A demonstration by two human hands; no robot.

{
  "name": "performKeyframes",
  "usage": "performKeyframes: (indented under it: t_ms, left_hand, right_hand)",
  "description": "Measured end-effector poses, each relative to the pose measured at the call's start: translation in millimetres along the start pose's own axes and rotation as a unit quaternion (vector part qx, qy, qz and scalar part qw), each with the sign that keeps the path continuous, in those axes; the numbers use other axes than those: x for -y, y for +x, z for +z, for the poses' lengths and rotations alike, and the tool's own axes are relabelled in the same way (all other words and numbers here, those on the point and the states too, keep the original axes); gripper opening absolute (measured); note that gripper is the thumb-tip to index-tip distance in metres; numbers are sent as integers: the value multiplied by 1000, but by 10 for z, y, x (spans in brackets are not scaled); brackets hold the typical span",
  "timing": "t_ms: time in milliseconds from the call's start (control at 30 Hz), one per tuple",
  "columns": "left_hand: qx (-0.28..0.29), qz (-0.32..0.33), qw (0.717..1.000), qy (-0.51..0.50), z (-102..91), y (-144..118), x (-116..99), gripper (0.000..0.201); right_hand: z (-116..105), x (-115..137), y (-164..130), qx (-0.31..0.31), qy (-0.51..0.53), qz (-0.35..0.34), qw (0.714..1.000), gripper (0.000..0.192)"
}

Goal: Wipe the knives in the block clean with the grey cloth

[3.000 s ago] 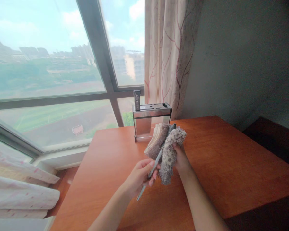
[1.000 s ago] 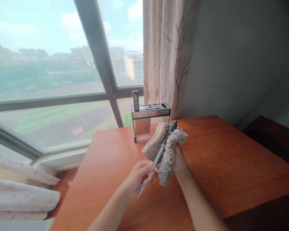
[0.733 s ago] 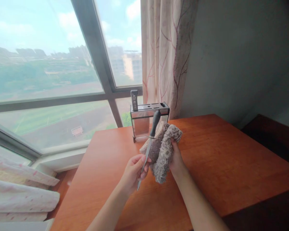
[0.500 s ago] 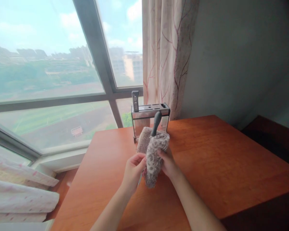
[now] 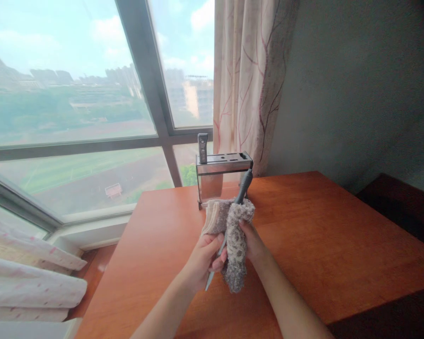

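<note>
A fluffy grey-and-white towel is folded around a knife, with both hands on it above the table. The knife's dark ribbed handle sticks up out of the towel's top, and its pale blade slants down past my left fingers. My left hand is closed on the towel's left side, thumb and fingers next to the blade. My right hand grips the towel from the right; most of its fingers are hidden behind the cloth. The towel's cream-edged flap hangs to the left.
Behind the towel stands a clear-sided knife block with a metal top. Another knife handle rises from its left end. The reddish-brown wooden table reaches toward a window on the left, a curtain and a dark wall.
The towel and knife have shifted right and slightly down, and the handle leans more to the right. More of the blade shows by my left hand. The view has moved slightly.
</note>
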State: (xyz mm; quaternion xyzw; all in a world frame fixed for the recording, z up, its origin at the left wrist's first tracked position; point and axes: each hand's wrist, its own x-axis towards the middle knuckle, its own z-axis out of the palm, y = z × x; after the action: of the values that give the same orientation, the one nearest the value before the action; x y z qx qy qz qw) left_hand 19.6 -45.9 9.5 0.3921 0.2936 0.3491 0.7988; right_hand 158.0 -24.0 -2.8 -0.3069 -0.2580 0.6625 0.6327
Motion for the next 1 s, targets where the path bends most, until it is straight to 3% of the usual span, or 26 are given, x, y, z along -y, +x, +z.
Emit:
performKeyframes:
  t_ms: [100,200,267,400,500,667,800,867,1000]
  left_hand:
    - [-11,-6,1000,-6,15,9,-2,44]
    - [-124,47,990,57,39,44,21,41]
    - [-207,104,965,121,53,59,31,38]
    - [-279,194,923,179,73,38,16,24]
    - [-291,215,915,178,84,16,1,19]
    - [-263,216,920,195,99,33,7,16]
    - [-277,224,910,212,89,34,13,17]
    - [-280,245,888,269,65,17,18,11]
    - [-267,295,798,453,13,-19,36,13]
  right_hand:
    - [-29,-10,-2,39,-4,12,999,38]
    - [5,-2,-7,65,-23,8,998,33]
    - [42,-3,-13,63,-32,-5,997,33]
    - [72,-43,-25,87,-52,-28,994,38]
    - [68,-73,-29,111,-85,-38,990,42]
    - [96,-59,-35,91,-120,-59,987,41]
    - [141,-9,-50,104,-136,-46,984,42]
    - [164,17,-61,117,-152,-41,981,42]
    - [202,56,-80,95,-176,-81,977,33]
